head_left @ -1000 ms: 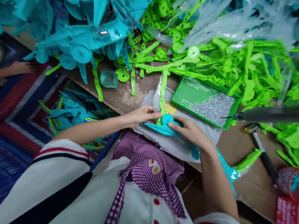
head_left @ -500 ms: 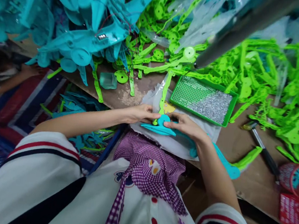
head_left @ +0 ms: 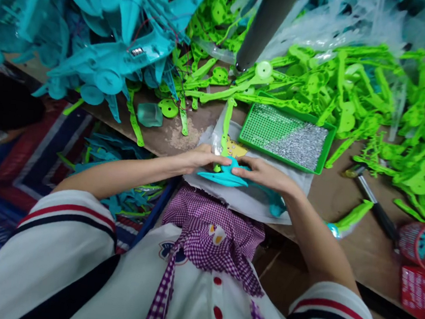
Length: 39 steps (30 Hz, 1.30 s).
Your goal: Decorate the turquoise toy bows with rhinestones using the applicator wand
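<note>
Fingers of both hands closed on one teal plastic part (head_left: 221,177), gripped from opposite ends at the near edge of the workbench (head_left: 345,236). Left hand (head_left: 199,158): forearm entering from the lower left, bare to a striped cuff, wrist nearly straight, fingertips curled over the part's left end, thumb side toward the body. Right hand (head_left: 262,174): forearm entering from the lower right, elbow bent outward, fingers extended flat and pressing down on the part's right portion. Teal part: thin, flat, elongated, lying low over a clear plastic bag (head_left: 248,200) spread on the bench directly before the person's chest; a green strip (head_left: 225,125) runs upright from just behind it, over a small yellow piece (head_left: 235,149). Green tray (head_left: 284,137): just beyond the right hand, perforated base, its right portion covered by small silvery screws. Dark tool handle (head_left: 377,213): on the bench to the right, well apart from the hands. Grey cylinder (head_left: 265,22): hanging into view at top centre, blurred. Heap of green parts (head_left: 379,107): across the far right of the bench. Heap of teal parts (head_left: 111,40): far left. Red basket (head_left: 423,245): at the right edge.
</note>
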{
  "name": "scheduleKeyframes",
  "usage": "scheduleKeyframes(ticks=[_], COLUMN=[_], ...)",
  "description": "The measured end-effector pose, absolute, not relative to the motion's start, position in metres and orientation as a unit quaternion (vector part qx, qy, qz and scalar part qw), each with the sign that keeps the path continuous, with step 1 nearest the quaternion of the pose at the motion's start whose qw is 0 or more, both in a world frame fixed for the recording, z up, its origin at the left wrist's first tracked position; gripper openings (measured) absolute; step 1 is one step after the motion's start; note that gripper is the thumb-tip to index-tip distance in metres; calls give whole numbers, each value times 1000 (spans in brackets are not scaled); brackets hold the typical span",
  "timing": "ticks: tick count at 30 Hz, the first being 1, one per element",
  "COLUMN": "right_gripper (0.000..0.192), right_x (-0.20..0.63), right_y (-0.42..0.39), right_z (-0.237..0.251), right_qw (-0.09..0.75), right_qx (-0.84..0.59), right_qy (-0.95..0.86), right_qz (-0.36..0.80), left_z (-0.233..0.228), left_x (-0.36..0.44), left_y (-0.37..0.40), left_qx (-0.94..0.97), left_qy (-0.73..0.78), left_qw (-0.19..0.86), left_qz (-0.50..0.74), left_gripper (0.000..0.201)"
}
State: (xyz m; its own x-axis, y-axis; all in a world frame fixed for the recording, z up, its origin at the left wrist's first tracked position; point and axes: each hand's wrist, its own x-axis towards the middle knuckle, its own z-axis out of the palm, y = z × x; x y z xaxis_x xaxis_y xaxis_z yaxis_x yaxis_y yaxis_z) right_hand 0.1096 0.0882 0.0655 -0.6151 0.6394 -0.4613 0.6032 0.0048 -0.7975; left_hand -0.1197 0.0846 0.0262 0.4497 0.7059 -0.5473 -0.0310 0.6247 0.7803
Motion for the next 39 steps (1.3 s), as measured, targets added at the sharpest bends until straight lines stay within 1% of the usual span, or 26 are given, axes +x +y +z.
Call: scheduleKeyframes(ticks=[2, 4, 6, 8, 12, 14, 17, 19, 21, 26, 29, 34, 37, 39], right_gripper=[50, 49, 45, 38, 23, 20, 20, 20, 23, 37, 46, 54, 51, 43], right_x=[116, 120, 122, 119, 106, 101, 97, 96, 94, 82, 73, 67, 69, 73], right_y=[76, 59, 42, 32, 31, 32, 27, 19, 10, -4, -5, 0, -2, -8], right_z=[72, 78, 82, 84, 85, 86, 86, 83, 78, 74, 83, 98, 93, 86], right_qw=[52, 123, 188, 223, 278, 310, 342, 325, 287, 210, 163, 93, 88, 120], right_qx=[-479, -525, -524, -491, -457, -451, -455, -459, -470, -550, -566, -548, -533, -494], right_qy=[-732, -753, -775, -799, -811, -808, -813, -825, -835, -807, -807, -831, -841, -860], right_qz=[481, 378, 300, 266, 238, 217, 121, 48, 0, -48, -39, 23, 31, 40], left_z=[32, 38, 45, 50, 59, 65, 72, 75, 75, 73, 73, 69, 64, 60], left_x=[-119, -118, -118, -118, -115, -113, -110, -108, -106, -105, -104, -102, -104, -108], left_y=[88, 92, 96, 100, 106, 111, 120, 126, 131, 134, 134, 127, 118, 110], left_qx=[300, 255, 240, 238, 240, 242, 256, 276, 293, 310, 314, 297, 294, 287], left_qy=[501, 520, 530, 526, 498, 477, 450, 445, 443, 440, 467, 498, 504, 503], left_qw=[787, 797, 799, 804, 821, 833, 842, 835, 826, 819, 800, 784, 773, 776], left_qz=[198, 170, 151, 140, 143, 142, 151, 170, 186, 200, 206, 220, 250, 251], left_gripper=[27, 25, 23, 22, 22, 22, 20, 19, 19, 21, 20, 22, 23, 24])
